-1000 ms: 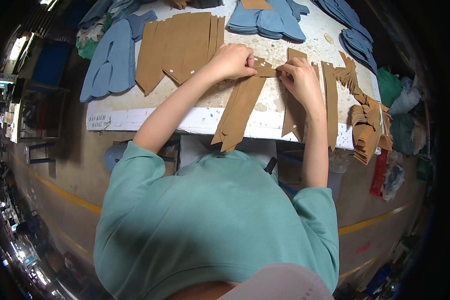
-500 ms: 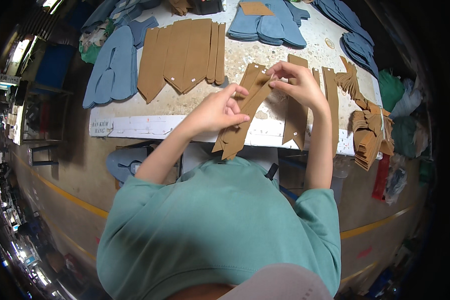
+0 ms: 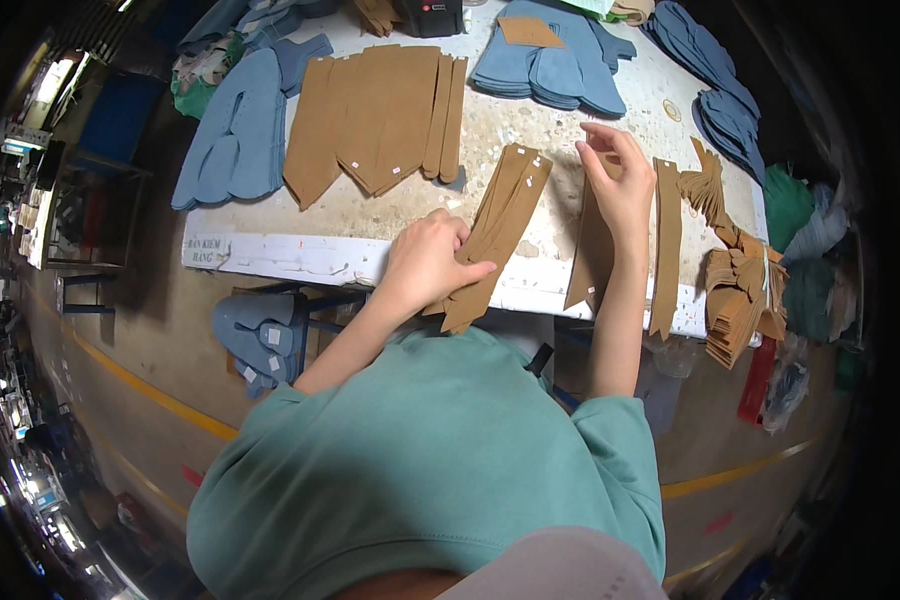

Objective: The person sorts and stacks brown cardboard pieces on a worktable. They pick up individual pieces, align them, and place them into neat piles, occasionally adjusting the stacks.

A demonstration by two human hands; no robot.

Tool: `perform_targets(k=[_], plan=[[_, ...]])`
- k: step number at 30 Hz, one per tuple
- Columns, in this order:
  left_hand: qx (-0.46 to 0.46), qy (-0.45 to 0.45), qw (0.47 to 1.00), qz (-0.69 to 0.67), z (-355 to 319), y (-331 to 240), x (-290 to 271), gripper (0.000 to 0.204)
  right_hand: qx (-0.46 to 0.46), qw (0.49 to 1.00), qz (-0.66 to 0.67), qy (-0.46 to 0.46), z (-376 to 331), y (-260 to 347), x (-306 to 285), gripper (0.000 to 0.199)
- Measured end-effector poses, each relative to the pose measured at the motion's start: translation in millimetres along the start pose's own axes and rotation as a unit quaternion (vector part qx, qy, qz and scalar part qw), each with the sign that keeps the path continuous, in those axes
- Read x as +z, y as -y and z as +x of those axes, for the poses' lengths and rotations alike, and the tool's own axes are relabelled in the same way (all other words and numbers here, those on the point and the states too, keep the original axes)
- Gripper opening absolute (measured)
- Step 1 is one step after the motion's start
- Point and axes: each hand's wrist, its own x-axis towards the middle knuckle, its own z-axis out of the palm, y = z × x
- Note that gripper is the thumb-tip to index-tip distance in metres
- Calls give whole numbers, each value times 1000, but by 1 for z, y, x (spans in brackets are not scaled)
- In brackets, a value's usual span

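Observation:
A slanted stack of brown strips (image 3: 505, 215), seemingly leather or suede with small white labels, lies in front of me at the table's near edge. My left hand (image 3: 428, 258) grips its lower left side, thumb across the top and fingers curled along the edge. To the right, my right hand (image 3: 622, 185) hovers at the upper end of a wider brown strip (image 3: 592, 245). Its thumb and index finger are apart, with nothing seen between them. Just beyond this hand lies a narrow brown strip (image 3: 667, 240), its pointed end past the table edge.
On the white speckled table (image 3: 360, 215) sit brown pointed panels (image 3: 385, 115), blue-grey pieces (image 3: 232, 140) at left, and more blue-grey piles (image 3: 550, 65) at the back. A tied brown bundle (image 3: 740, 285) hangs over the right edge. Blue-grey pieces (image 3: 260, 335) rest below the table at left.
My right hand has left the slanted stack and moved right, over the wider strip. My left hand has come down onto the stack's lower left side, and the strips lie closer together.

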Motion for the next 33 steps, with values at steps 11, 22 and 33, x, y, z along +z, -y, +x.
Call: perform_targets(k=[11, 22, 33], plan=[[-6, 179, 803, -568, 18, 9, -26, 46, -91, 996, -26, 0, -3, 0, -4, 15], [-21, -15, 828, -560, 21, 72, -200, 47, -86, 995, -43, 31, -6, 12, -6, 15], [-55, -83, 776, -623, 248, 174, -301, 28, -79, 994, -38, 65, -8, 16, -4, 16]])
